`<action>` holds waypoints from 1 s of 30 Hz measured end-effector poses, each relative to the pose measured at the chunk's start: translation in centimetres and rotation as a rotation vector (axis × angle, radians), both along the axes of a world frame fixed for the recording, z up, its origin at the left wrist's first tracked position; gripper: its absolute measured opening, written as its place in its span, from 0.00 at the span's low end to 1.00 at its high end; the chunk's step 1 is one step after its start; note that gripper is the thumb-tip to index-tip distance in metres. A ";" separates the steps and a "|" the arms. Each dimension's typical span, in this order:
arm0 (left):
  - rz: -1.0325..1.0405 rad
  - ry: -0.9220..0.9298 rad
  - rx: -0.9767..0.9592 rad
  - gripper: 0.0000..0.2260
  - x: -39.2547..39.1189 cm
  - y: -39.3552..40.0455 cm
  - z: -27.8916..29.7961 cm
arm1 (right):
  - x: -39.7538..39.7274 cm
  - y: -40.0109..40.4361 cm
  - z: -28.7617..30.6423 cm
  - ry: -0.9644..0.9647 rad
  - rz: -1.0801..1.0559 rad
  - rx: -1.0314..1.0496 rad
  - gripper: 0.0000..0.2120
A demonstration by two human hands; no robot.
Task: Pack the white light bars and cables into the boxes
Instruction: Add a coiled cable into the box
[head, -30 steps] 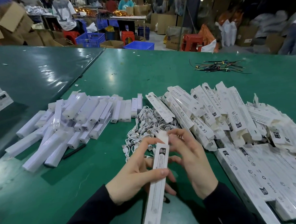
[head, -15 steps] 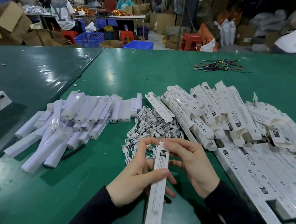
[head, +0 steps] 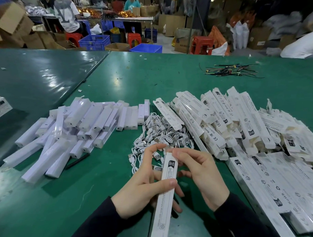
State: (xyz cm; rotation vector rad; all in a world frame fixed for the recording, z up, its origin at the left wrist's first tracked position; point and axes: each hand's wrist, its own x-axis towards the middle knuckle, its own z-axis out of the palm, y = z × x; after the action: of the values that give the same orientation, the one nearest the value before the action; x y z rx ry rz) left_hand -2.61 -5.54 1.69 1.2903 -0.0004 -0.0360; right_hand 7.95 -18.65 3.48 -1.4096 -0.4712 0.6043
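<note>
Left hand: fingers curled round a long white printed box, thumb laid across its top face, forefinger arched up to the far end. Right hand: fingers bent onto the far end of the same box, pressing at its end flap; whether the flap is fully closed cannot be told. The box runs lengthwise from the near edge of the view away from the person, held just above the green table.

Just beyond the hands: a tangled pile of white cables on the table. Left of the cables: a loose heap of white light bars, lying crosswise over one another. Right of the cables: a large heap of boxes, some with open end flaps; nearer, on the right, flat boxes lie side by side.

Far right of the table: a bundle of coloured wires, well apart from the rest.
</note>
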 end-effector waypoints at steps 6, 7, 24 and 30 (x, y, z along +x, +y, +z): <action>0.049 0.033 -0.037 0.24 0.0 0.1 0.3 | -0.3 0.0 -0.4 -0.235 0.006 0.025 0.10; 0.045 0.037 -0.026 0.24 0.0 0.0 0.3 | -0.2 0.0 -0.5 -0.253 0.011 0.013 0.10; 0.345 -0.718 1.370 0.29 0.6 -1.0 -0.2 | 0.4 0.6 -0.8 0.212 -0.009 -0.004 0.04; 0.833 -0.878 0.918 0.11 0.7 0.2 -0.5 | 0.6 4.5 0.0 -0.305 0.131 -0.221 0.08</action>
State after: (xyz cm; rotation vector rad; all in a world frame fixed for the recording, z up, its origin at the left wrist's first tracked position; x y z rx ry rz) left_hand -1.91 -5.34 1.20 2.0224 -0.2195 1.3797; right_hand 8.57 -14.14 3.47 -1.7015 -0.7618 0.5606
